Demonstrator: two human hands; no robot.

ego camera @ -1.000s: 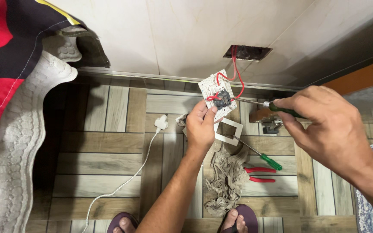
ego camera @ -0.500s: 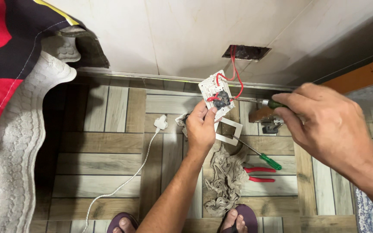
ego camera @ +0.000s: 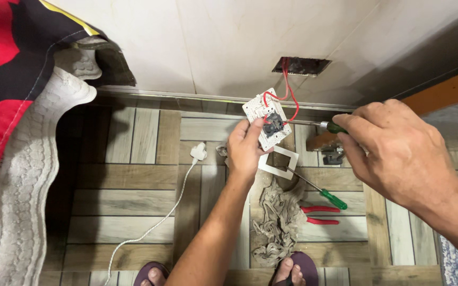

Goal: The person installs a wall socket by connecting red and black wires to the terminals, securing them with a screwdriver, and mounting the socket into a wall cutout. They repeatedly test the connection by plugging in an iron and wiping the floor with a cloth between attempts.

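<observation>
The left hand [ego camera: 246, 148] pinched the white square plastic socket module [ego camera: 267, 119], held just below the dark wall opening [ego camera: 301, 65] on red wires [ego camera: 287, 87]. The right hand [ego camera: 396, 151], grip pressed around a green-handled screwdriver [ego camera: 328, 126], lay to the module's right, shaft running level into it. No packages or labels showed.

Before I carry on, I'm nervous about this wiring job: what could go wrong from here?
The screwdriver in the right hand presses sideways into the white switch module; a slip could jab the left hand holding it. The red wires run taut to the wall opening, so tugging may strain them. Pliers and rag lie by the feet, a trip risk.
</observation>
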